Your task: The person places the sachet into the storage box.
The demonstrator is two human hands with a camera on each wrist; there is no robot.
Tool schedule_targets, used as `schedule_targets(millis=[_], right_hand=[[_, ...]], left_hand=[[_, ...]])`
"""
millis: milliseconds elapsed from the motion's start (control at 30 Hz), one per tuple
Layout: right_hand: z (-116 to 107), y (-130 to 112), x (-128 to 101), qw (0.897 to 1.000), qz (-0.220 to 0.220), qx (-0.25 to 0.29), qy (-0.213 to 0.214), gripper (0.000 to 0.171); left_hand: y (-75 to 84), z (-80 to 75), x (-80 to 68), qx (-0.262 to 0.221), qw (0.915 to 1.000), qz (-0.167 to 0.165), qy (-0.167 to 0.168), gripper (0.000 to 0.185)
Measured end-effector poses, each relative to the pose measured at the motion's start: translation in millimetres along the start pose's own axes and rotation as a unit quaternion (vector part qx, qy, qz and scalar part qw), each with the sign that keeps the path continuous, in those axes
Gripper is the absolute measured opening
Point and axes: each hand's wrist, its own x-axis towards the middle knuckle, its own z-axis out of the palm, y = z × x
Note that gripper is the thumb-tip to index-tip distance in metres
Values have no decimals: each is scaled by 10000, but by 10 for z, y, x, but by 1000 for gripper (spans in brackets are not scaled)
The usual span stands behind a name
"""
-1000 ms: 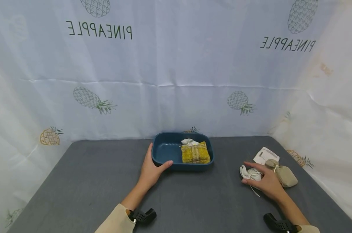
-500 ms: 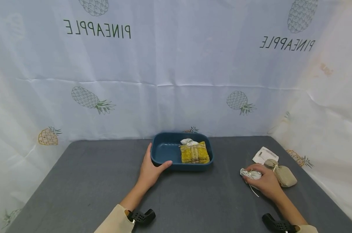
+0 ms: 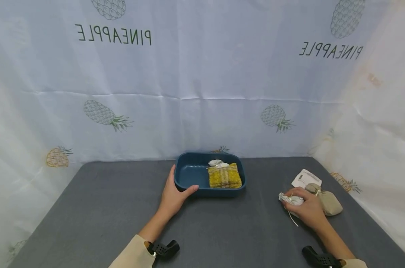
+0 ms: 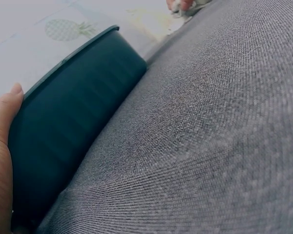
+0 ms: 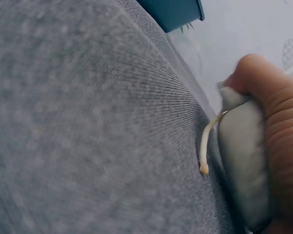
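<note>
Under the right hand (image 3: 306, 210), fingers curled round it, sits a small white drawstring cloth pouch (image 3: 291, 200) on the grey fabric tabletop (image 3: 105, 208). Just beyond lies a beige pouch (image 3: 328, 203). Her left hand (image 3: 173, 195), fingers straight, rests against the dark blue oval plastic tray (image 3: 189, 176).

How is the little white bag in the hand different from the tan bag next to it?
The white bag is pale, looks smaller, and the right hand grips it. The tan bag is beige, looks bigger, and lies free on the table. Both are cloth bags tied at the neck with string.
</note>
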Motion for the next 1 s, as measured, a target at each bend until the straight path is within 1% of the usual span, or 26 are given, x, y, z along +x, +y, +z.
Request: schedule_targets(millis=[100, 200, 367, 500, 633, 767, 1000], right_hand=[[-34, -43, 47, 9997, 5, 125, 195, 27], [-52, -127, 88, 9991, -70, 304, 272, 27], [-28, -384, 175, 9982, -229, 531, 147, 27], [15, -614, 316, 9977, -227, 629, 95, 24], [34, -767, 443, 9976, -214, 646, 118, 22], [30, -826, 520, 9974, -359, 588, 186, 24], [42, -872, 561, 9955, -711, 574, 252, 35]], left_hand=[[0, 14, 2, -8, 10000, 63, -1, 113], [-10, 25, 0, -22, 10000, 91, 24, 113], [-29, 16, -9, 21, 9999, 85, 52, 112], [-25, -6, -8, 26, 10000, 87, 33, 113], [-16, 2, -11, -17, 10000, 74, 18, 113], [1, 1, -7, -23, 10000, 88, -21, 112], [-21, 1, 7, -64, 9999, 101, 4, 112]])
